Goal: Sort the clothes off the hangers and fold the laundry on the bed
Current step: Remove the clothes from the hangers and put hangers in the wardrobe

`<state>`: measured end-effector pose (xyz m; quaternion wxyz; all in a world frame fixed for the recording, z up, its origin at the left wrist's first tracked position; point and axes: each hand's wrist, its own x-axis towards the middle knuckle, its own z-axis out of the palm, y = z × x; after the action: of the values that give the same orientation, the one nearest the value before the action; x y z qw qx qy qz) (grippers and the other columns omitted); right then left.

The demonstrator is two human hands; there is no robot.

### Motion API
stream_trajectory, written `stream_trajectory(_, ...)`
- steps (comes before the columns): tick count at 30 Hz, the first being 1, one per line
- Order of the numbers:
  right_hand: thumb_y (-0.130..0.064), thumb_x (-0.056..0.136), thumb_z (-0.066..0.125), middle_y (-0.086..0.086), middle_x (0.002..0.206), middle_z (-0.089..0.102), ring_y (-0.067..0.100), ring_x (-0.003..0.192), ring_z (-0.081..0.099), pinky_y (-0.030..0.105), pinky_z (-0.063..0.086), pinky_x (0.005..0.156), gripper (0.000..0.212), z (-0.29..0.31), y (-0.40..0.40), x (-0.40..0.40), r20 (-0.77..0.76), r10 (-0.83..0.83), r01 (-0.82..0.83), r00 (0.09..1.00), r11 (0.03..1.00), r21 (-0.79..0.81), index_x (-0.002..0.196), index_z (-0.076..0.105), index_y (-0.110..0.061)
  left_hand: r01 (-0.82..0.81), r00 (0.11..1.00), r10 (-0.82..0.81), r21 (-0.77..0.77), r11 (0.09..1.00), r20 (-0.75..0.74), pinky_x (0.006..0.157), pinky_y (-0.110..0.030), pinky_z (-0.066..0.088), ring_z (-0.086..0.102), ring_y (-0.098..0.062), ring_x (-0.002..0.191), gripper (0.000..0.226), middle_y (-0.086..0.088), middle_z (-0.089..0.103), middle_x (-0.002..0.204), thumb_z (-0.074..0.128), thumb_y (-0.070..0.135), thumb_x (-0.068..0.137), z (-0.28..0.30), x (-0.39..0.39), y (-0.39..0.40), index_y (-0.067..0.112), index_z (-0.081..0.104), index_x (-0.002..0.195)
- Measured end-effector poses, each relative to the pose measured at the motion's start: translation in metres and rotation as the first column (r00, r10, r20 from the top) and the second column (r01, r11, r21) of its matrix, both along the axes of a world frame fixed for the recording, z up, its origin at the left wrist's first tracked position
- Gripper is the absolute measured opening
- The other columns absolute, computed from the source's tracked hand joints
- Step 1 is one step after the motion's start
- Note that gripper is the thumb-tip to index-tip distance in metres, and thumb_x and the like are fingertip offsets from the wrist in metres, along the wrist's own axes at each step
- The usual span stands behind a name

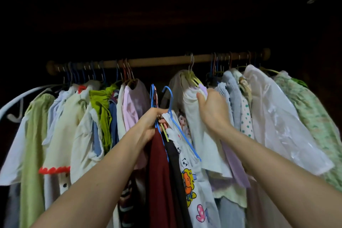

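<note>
Clothes point(61, 126) are hanging along the rod point(159, 61) on my left. My left hand point(150, 123) is gripping a bunch of blue hangers point(167, 98) off the rod, with a maroon garment point(159, 172) and cartoon shirt point(192, 181) hanging below. My right hand point(212, 111) is pinching a white shirt point(196, 122) still on the rod.

Both your arms reach forward and up — your left hand point(150, 122) clenched in a fist, your right hand point(211, 110) higher, fingers curled.
</note>
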<state>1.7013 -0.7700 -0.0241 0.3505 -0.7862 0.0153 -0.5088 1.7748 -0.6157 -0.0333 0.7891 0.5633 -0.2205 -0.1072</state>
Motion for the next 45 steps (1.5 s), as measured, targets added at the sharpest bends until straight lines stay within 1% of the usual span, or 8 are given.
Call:
stream_trajectory(5,-0.023,0.102,0.041,0.018,0.123,0.06,0.034,0.106,0.056,0.026,0.031,0.071,0.033,0.042,0.012,0.024,-0.065,0.001,-0.001,0.998,1.0,-0.006,0.115,0.057,0.004,-0.038,0.998,0.034,0.079,0.996,0.046,0.041,-0.016,0.015,0.02,-0.002,0.031,0.036,0.01,0.025,0.037,0.039,-0.004,0.091,0.008,0.003,0.003,0.015,0.033,0.061)
stream_trajectory(15,-0.019,0.098,0.048,0.019,0.107,0.063,0.037,0.1,0.059,0.03,0.035,0.07,0.024,0.042,0.03,0.059,-0.093,-0.045,0.052,0.995,0.997,0.065,0.104,0.06,0.0,-0.082,0.995,0.074,0.118,0.99,0.07,0.045,-0.018,0.021,0.02,-0.007,0.039,0.04,0.007,0.023,0.043,0.041,-0.002,0.087,0.022,0.019,0.02,0.016,0.034,0.052)
stream_trajectory(21,-0.026,0.092,0.058,0.008,0.084,0.052,0.026,0.076,0.049,0.029,0.032,0.064,0.022,0.055,0.027,0.059,-0.107,-0.028,0.041,0.994,0.992,0.118,0.08,0.049,-0.01,-0.12,0.988,0.101,0.166,0.979,0.116,0.047,-0.02,0.02,0.019,-0.009,0.044,0.04,0.004,0.023,0.047,0.04,-0.004,0.082,0.023,0.025,0.019,0.017,0.033,0.049)
stream_trajectory(30,-0.022,0.093,0.059,0.013,0.113,0.065,0.03,0.105,0.062,0.029,0.046,0.077,0.025,0.079,0.041,0.087,-0.213,0.162,-0.09,0.964,0.946,0.31,0.111,0.065,-0.005,-0.178,0.979,0.152,0.209,0.962,0.135,0.05,-0.025,0.023,0.019,-0.012,0.046,0.033,0.005,0.02,0.047,0.047,0.001,0.079,0.022,0.027,0.032,0.017,0.038,0.051)
stream_trajectory(33,-0.017,0.093,0.057,0.016,0.115,0.063,0.033,0.106,0.061,0.033,0.046,0.077,0.026,0.068,0.042,0.082,-0.208,0.118,-0.072,0.971,0.973,0.218,0.116,0.059,-0.006,-0.186,0.977,0.155,0.223,0.957,0.147,0.051,-0.025,0.027,0.021,-0.013,0.048,0.026,0.005,0.02,0.048,0.05,0.002,0.08,0.02,0.022,0.034,0.015,0.042,0.06)
stream_trajectory(37,-0.011,0.097,0.043,0.02,0.122,0.053,0.042,0.109,0.055,0.041,0.042,0.078,0.042,0.044,0.034,0.06,-0.102,-0.063,0.038,0.993,0.971,-0.237,0.137,0.033,-0.008,-0.191,0.974,0.147,0.269,0.944,0.174,0.047,-0.023,0.029,0.025,-0.011,0.043,0.028,0.006,0.023,0.046,0.051,0.004,0.085,0.014,0.019,0.035,0.014,0.044,0.059)
stream_trajectory(40,0.006,0.084,0.053,0.016,0.113,0.052,0.041,0.102,0.058,0.04,0.041,0.071,0.044,0.039,0.01,0.05,-0.038,-0.24,0.188,0.97,0.84,-0.509,0.125,0.046,-0.008,-0.188,0.975,0.146,0.275,0.943,0.166,0.048,-0.024,0.027,0.024,-0.011,0.042,0.027,0.006,0.024,0.044,0.049,0.004,0.086,0.014,0.016,0.03,0.014,0.041,0.062)
stream_trajectory(45,0.015,0.071,0.064,0.015,0.104,0.055,0.039,0.096,0.061,0.04,0.038,0.064,0.044,0.042,-0.041,0.025,-0.015,-0.458,0.365,0.889,0.729,-0.579,0.109,0.057,-0.006,-0.171,0.981,0.14,0.257,0.951,0.133,0.047,-0.023,0.025,0.022,-0.01,0.039,0.044,0.006,0.025,0.042,0.047,0.002,0.086,0.015,0.01,0.014,0.016,0.047,0.045)
